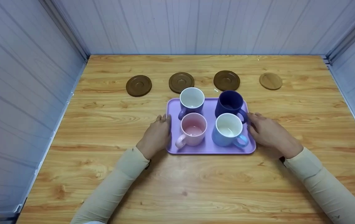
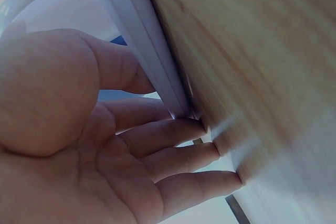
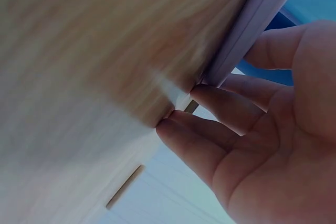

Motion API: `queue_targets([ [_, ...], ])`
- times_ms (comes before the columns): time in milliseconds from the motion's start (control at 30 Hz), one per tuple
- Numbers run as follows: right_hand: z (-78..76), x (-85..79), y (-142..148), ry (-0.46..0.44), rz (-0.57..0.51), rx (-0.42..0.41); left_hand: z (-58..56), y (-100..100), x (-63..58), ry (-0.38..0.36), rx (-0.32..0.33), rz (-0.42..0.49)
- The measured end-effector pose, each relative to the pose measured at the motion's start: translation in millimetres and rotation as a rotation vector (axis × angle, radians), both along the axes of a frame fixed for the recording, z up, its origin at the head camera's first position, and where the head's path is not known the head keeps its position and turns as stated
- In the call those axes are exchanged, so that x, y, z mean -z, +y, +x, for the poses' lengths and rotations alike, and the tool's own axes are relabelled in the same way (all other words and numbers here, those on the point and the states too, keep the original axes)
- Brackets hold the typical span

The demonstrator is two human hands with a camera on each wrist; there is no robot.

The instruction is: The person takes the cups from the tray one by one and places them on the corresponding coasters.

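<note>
A lilac tray (image 1: pixel 210 107) lies on the wooden table, with mugs standing upright on it. At its back are a purple mug with a white inside (image 1: pixel 192 99) and a navy mug (image 1: pixel 229 101); in front stand a pink mug (image 1: pixel 193 129) and a light blue mug (image 1: pixel 227 133). My left hand (image 1: pixel 156 135) grips the tray's left edge, its thumb against the rim and its other fingertips down at the tabletop in the left wrist view. On the opposite edge, my right hand (image 1: pixel 269 132) holds the rim likewise, thumb near the light blue mug.
Behind the tray, three dark brown round coasters (image 1: pixel 138 86) and one lighter wooden coaster (image 1: pixel 270 81) form a row across the table (image 1: pixel 196 186). Pale panel walls (image 1: pixel 180 28) enclose the table at the back, left and right.
</note>
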State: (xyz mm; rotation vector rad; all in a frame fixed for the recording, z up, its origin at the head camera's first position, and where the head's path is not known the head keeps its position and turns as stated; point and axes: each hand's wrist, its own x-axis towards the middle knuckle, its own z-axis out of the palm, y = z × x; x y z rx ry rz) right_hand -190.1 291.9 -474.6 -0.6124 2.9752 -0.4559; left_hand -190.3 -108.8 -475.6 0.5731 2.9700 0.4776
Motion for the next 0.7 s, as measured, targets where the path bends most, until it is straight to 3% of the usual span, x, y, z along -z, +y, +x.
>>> queue_targets([
  [700,0.0,0.8,-1.2,-0.017,0.019,0.016,0.6,-0.3,-0.6,-0.047,-0.016,0.01],
])
